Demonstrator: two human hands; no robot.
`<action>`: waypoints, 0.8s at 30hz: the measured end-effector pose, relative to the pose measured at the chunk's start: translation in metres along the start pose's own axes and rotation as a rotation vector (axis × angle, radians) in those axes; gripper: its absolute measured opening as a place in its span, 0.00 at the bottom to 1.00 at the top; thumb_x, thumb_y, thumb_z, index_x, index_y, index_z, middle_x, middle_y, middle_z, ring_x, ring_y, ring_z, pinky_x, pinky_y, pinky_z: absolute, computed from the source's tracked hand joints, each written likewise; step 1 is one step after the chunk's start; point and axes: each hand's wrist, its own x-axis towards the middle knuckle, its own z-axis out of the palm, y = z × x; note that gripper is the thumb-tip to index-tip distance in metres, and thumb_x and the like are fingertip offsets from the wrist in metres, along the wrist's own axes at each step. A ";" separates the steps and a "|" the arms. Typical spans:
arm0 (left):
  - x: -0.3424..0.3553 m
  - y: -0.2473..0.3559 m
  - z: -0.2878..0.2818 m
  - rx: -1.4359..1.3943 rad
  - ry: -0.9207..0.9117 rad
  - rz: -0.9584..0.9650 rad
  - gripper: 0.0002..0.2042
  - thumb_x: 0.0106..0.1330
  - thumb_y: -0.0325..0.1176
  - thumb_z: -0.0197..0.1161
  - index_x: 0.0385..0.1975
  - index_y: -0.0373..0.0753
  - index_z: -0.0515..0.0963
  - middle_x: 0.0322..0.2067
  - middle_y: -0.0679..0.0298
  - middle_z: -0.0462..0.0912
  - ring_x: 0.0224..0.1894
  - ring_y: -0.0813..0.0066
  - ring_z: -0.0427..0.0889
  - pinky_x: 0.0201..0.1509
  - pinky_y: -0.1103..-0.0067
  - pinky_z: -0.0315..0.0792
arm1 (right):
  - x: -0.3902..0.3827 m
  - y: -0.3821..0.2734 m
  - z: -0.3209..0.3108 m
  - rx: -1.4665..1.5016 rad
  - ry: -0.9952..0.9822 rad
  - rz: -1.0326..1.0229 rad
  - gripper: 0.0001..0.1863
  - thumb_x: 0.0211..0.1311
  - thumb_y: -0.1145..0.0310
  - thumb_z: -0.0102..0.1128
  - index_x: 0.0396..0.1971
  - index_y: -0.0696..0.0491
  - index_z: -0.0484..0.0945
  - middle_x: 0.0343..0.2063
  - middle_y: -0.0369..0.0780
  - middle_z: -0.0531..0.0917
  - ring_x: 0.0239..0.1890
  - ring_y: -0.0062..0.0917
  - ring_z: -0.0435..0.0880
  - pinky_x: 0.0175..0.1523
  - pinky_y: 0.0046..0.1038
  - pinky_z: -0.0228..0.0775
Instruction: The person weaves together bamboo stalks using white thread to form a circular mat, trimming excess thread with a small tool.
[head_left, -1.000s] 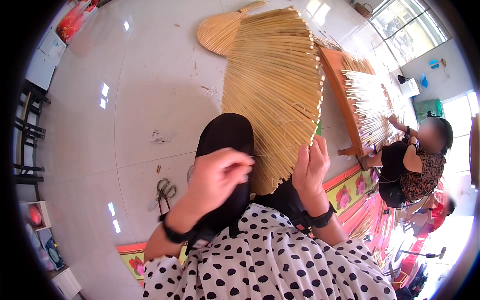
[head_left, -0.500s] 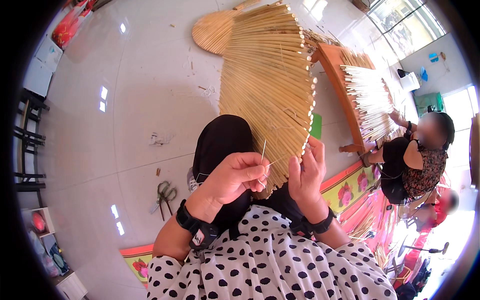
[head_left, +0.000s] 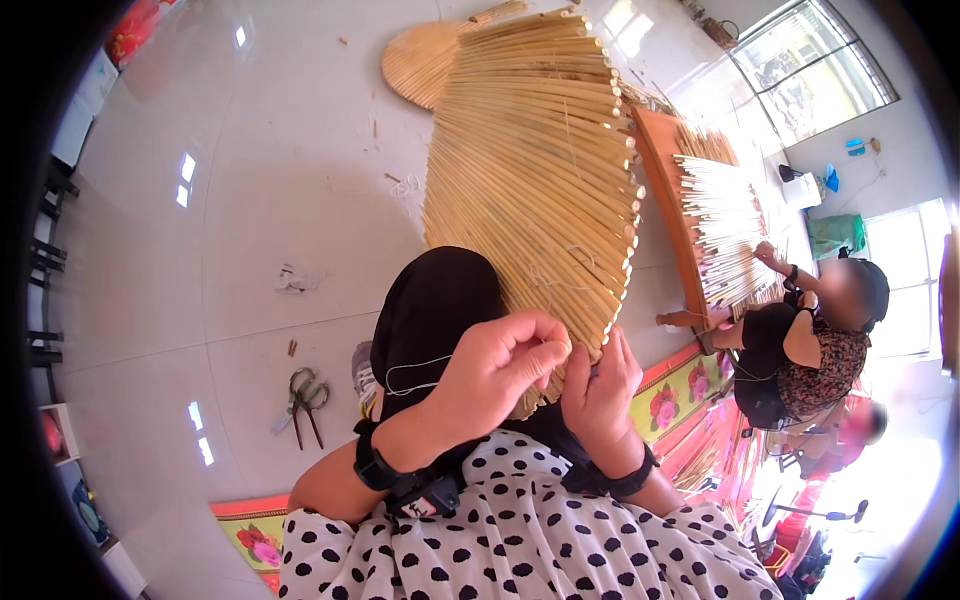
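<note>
A fan-shaped mat of tan reed sticks (head_left: 520,160) slants up from my black-clad leg (head_left: 420,300), its right edge lined with pale cut ends. My left hand (head_left: 505,375) is closed in a pinch at the mat's lower right edge, with white thread (head_left: 405,365) looping back from it over the leg. Whether a needle is in it I cannot tell. My right hand (head_left: 600,395) grips that same edge just beside it, fingertips partly behind the left hand and sticks. Loose thread lies on the sticks above both hands.
Scissors (head_left: 305,400) lie on the tiled floor at left. Another woven piece (head_left: 415,65) lies at the back. At right a wooden frame (head_left: 672,210) bears white sticks, where a person (head_left: 815,360) sits, another person behind. Flowered mats (head_left: 660,400) lie beside me.
My left hand has moved right to the mat's edge beside my right hand, which sits a little lower in the picture. The thin needle seen upright in my left fingers is no longer discernible.
</note>
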 end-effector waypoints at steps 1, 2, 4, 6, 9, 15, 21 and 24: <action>-0.003 0.008 0.001 0.094 0.002 -0.007 0.05 0.70 0.28 0.57 0.35 0.33 0.74 0.29 0.69 0.75 0.28 0.86 0.71 0.34 0.87 0.67 | 0.000 -0.002 0.002 0.003 0.001 0.000 0.13 0.55 0.76 0.55 0.41 0.65 0.72 0.27 0.49 0.75 0.22 0.46 0.77 0.24 0.38 0.69; -0.005 0.013 0.001 0.086 0.028 -0.010 0.05 0.70 0.28 0.57 0.34 0.32 0.74 0.27 0.70 0.74 0.28 0.87 0.70 0.33 0.88 0.66 | 0.000 -0.005 0.005 0.006 0.003 0.000 0.13 0.55 0.76 0.55 0.40 0.65 0.72 0.26 0.49 0.75 0.22 0.47 0.77 0.25 0.38 0.68; -0.009 0.018 -0.004 0.098 0.033 -0.022 0.05 0.70 0.27 0.57 0.34 0.32 0.75 0.27 0.70 0.74 0.28 0.87 0.70 0.33 0.88 0.66 | 0.001 -0.011 0.007 0.006 0.011 -0.010 0.12 0.55 0.77 0.55 0.40 0.64 0.71 0.26 0.49 0.74 0.23 0.48 0.76 0.25 0.39 0.68; -0.011 0.021 -0.007 0.092 0.034 -0.030 0.04 0.70 0.27 0.57 0.34 0.32 0.75 0.27 0.70 0.74 0.28 0.87 0.70 0.32 0.88 0.66 | 0.004 -0.016 0.009 0.003 0.026 -0.033 0.12 0.55 0.77 0.55 0.40 0.64 0.71 0.25 0.50 0.74 0.23 0.48 0.76 0.25 0.40 0.67; -0.012 0.024 -0.010 0.070 0.031 -0.045 0.04 0.69 0.27 0.57 0.35 0.32 0.75 0.27 0.70 0.74 0.27 0.87 0.70 0.32 0.87 0.67 | 0.001 -0.015 0.009 -0.029 -0.006 -0.013 0.12 0.55 0.77 0.55 0.39 0.64 0.71 0.25 0.50 0.74 0.24 0.49 0.75 0.25 0.41 0.67; -0.004 0.021 -0.012 0.028 0.002 -0.041 0.05 0.69 0.27 0.58 0.34 0.32 0.76 0.26 0.71 0.74 0.27 0.87 0.71 0.32 0.87 0.67 | 0.002 -0.012 0.006 -0.025 -0.006 -0.019 0.11 0.55 0.77 0.55 0.39 0.63 0.71 0.23 0.49 0.73 0.24 0.49 0.75 0.26 0.42 0.66; 0.004 0.013 -0.010 0.086 0.001 0.004 0.06 0.69 0.28 0.59 0.33 0.32 0.75 0.24 0.71 0.74 0.26 0.87 0.72 0.31 0.87 0.69 | 0.008 -0.007 -0.002 0.036 -0.002 0.037 0.12 0.55 0.74 0.55 0.39 0.62 0.74 0.23 0.49 0.76 0.21 0.46 0.77 0.26 0.38 0.68; 0.005 0.011 -0.007 0.090 0.000 -0.005 0.06 0.69 0.29 0.59 0.33 0.32 0.75 0.24 0.71 0.74 0.26 0.87 0.72 0.31 0.87 0.69 | 0.009 -0.008 -0.007 0.013 -0.003 0.070 0.11 0.56 0.74 0.55 0.38 0.61 0.75 0.22 0.48 0.77 0.20 0.44 0.78 0.27 0.37 0.69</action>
